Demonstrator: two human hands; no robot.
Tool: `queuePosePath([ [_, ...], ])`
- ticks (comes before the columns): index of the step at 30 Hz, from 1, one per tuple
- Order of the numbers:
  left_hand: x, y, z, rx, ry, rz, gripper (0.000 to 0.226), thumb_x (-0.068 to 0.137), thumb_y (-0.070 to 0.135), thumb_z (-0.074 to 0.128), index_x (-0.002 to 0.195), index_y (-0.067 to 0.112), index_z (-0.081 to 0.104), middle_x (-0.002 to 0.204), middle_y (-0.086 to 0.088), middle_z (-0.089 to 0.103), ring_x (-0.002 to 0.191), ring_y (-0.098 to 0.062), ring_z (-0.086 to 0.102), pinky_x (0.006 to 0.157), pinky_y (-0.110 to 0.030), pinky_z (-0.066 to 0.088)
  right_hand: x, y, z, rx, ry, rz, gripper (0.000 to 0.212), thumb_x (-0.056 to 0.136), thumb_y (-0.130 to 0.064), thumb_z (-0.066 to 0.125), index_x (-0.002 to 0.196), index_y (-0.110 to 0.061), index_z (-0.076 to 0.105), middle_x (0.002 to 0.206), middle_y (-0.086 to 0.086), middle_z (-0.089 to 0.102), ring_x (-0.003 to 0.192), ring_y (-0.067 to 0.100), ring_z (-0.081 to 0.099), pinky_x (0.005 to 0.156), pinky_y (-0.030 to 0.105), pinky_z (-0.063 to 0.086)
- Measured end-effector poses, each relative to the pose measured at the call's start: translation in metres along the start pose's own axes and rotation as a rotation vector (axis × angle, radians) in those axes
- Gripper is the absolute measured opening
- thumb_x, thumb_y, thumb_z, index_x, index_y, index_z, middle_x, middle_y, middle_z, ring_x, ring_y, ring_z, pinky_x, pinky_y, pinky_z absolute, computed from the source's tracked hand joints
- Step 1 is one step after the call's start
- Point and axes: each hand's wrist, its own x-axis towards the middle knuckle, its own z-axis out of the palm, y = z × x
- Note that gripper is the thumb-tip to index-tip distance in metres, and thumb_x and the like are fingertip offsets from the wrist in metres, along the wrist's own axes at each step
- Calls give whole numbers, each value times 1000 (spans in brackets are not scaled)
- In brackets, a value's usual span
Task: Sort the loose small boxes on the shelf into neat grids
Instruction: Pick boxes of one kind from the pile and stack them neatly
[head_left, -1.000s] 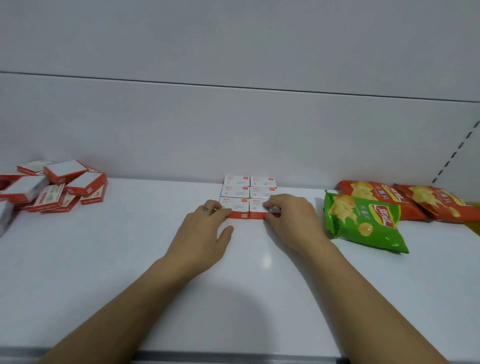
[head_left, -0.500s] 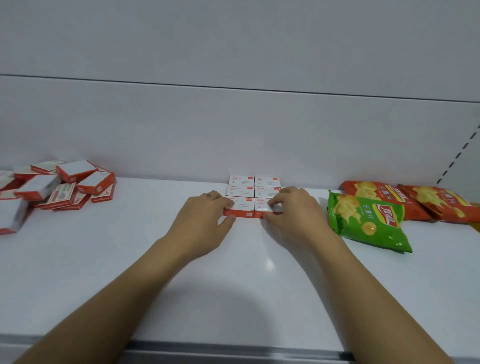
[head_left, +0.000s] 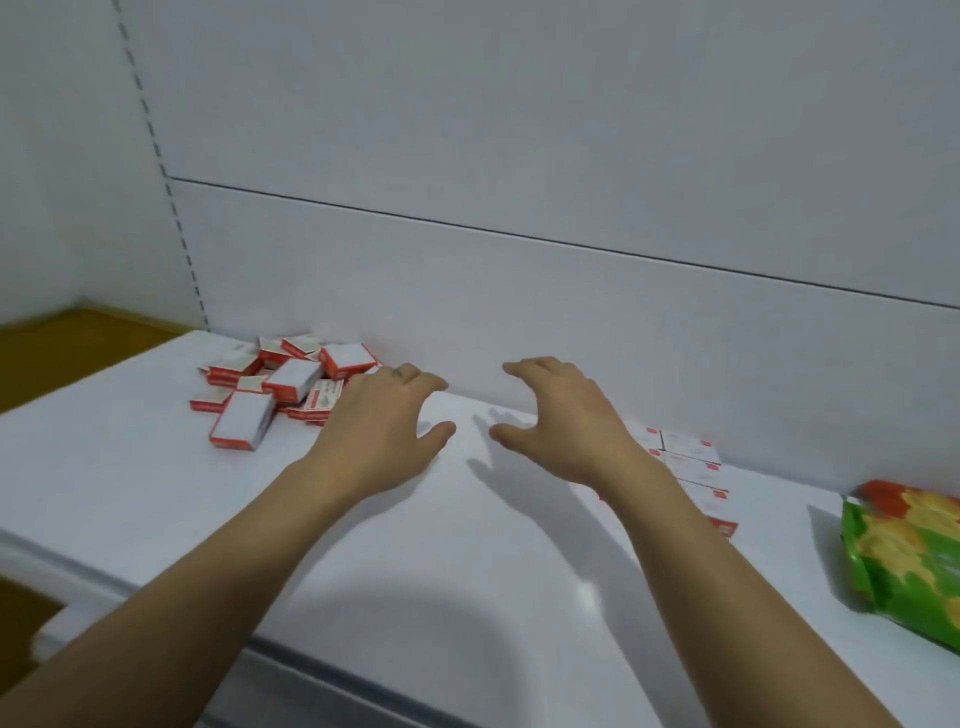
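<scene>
I've got both hands empty, fingers (head_left: 423, 383) loosely spread: left hand (head_left: 382, 431) at the right edge of the loose box pile (head_left: 280, 389) on the shelf (head_left: 467, 561), right hand (head_left: 566, 421) further right, grid (head_left: 691, 449) well right of the pile behind that forearm (head_left: 680, 551), so my worry is the forearm dragging it crooked.

A glossy green plastic crisp bag (head_left: 904, 566) lies in front of the plain white back panel (head_left: 519, 312). A red plastic bag (head_left: 883, 492) lies between them.
</scene>
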Motion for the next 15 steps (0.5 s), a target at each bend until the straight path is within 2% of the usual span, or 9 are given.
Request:
queuePosePath([
  [4, -11, -49, -20, 64, 20, -95, 51, 87, 52, 52, 133, 29, 48, 136, 2, 52, 124, -21, 46, 102, -40, 34, 31, -49, 15, 5, -45, -88, 69, 86, -45, 62, 145, -26, 34, 150, -4, 35, 136, 18, 32, 112, 35, 29],
  [8, -23, -102, -41, 114, 17, -168, 53, 86, 55, 52, 133, 33, 46, 140, 2, 49, 127, -21, 42, 105, -44, 32, 58, -96, 32, -4, -67, -180, 67, 84, -47, 63, 142, -28, 37, 146, -4, 39, 130, 18, 40, 104, 33, 35],
  [12, -37, -147, -57, 166, -42, -242, 58, 87, 57, 49, 139, 35, 37, 145, 3, 42, 131, -20, 38, 107, -42, 30, 81, -138, 54, -21, -83, -248, 59, 83, -47, 63, 136, -29, 44, 138, -5, 45, 120, 18, 48, 93, 33, 43],
  [15, -46, -177, -64, 127, -109, -274, 60, 86, 58, 51, 140, 39, 34, 147, 4, 40, 132, -19, 36, 108, -42, 30, 95, -164, 71, -47, -102, -298, 61, 83, -44, 62, 139, -30, 41, 142, -7, 42, 124, 18, 47, 92, 33, 42],
])
